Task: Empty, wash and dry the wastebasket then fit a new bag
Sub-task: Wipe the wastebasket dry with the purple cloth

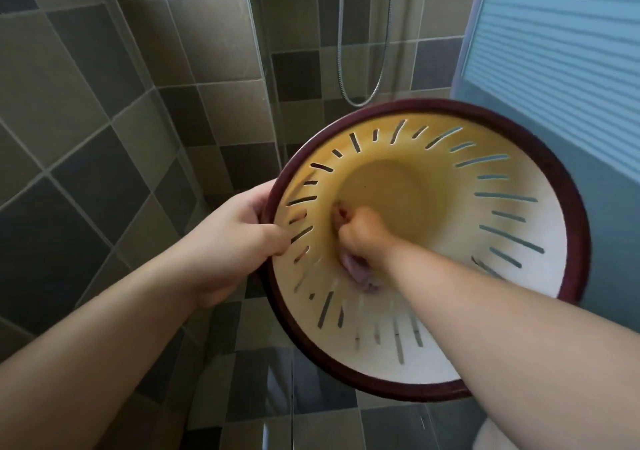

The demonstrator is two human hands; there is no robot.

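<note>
Your left hand (239, 241), at centre left of the frame, is clamped on the dark red rim of the wastebasket (519, 227), thumb on the inside wall and fingers curled behind the edge, holding it tipped so its open mouth faces you across the centre and right of the picture. Your right hand (360, 233) reaches deep inside, closed in a fist around a purplish cloth (353, 271) pressed against the slotted yellowish wall near the base. Behind the basket, grey tiled walls (104, 110) fill the left, a shower hose (367, 68) hangs at top centre, and a blue blind (561, 44) sits at upper right.
</note>
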